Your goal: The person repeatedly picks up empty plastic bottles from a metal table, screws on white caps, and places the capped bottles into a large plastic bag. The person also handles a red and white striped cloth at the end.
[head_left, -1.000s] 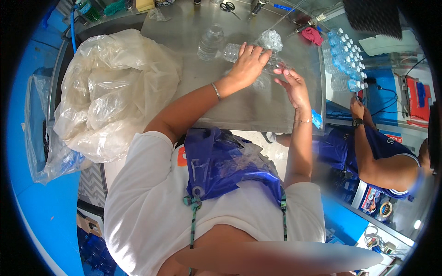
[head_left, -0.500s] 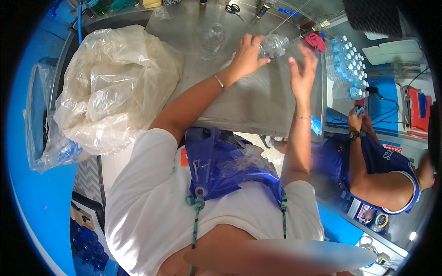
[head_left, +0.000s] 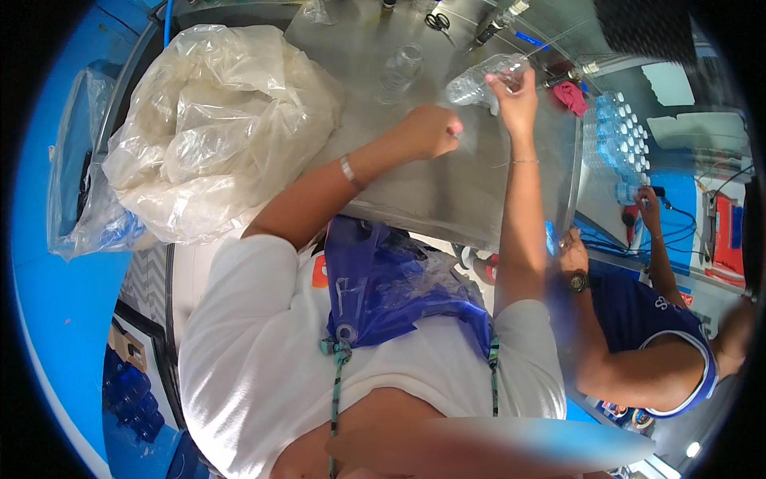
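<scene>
A clear plastic bottle (head_left: 472, 86) is held at a slant above the metal table by my right hand (head_left: 515, 97), whose thumb and fingers close around its right end. My left hand (head_left: 433, 132) is curled into a fist just below and left of that bottle, apart from it. Whatever the left fingers may hold is hidden. Farther back and left, another clear bottle (head_left: 403, 65) is on the tabletop.
A large translucent bag (head_left: 215, 136) bulges over the table's left side. Scissors (head_left: 437, 22), a pink cloth (head_left: 569, 97) and metal fittings (head_left: 503, 22) lie toward the back. Capped bottles (head_left: 618, 144) stand in rows at right, where a co-worker (head_left: 638, 335) reaches toward them.
My right hand has closed on the bottle, which now slants up to the right. My left hand has let go of it, drawn back toward me and curled. The co-worker's hands have moved apart.
</scene>
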A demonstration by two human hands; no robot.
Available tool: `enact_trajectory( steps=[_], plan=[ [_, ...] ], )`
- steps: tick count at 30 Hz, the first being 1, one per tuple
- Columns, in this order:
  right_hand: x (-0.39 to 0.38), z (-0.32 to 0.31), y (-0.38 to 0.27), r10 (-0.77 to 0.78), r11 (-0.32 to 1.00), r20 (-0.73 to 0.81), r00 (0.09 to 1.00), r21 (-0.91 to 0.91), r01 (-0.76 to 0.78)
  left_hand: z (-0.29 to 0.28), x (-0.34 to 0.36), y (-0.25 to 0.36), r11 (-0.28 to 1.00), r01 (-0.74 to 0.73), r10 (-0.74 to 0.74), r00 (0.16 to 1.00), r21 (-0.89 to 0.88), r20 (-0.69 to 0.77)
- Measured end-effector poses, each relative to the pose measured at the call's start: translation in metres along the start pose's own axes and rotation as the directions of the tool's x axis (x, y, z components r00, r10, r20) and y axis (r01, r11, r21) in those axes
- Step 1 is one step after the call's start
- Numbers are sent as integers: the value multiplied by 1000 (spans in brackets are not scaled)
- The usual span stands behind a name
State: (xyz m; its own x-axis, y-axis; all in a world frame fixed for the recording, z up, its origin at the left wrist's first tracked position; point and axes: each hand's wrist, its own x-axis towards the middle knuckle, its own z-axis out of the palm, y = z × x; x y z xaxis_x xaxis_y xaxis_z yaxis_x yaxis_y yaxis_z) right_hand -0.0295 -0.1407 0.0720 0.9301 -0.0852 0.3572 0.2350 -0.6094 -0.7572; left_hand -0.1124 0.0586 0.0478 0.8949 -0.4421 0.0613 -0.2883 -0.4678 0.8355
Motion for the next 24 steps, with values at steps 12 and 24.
enact_trajectory(
  steps=[12, 24],
  plan=[
    [-21, 39, 74, 400, -219, 785, 474, 584, -782, -44, -24, -65, 982, 149, -54, 809, 116, -586],
    [-31, -47, 16, 56, -284, 856, 515, 508, -813, -8, 50, -45, 997, 75, -61, 916, 19, -396]
  ],
)
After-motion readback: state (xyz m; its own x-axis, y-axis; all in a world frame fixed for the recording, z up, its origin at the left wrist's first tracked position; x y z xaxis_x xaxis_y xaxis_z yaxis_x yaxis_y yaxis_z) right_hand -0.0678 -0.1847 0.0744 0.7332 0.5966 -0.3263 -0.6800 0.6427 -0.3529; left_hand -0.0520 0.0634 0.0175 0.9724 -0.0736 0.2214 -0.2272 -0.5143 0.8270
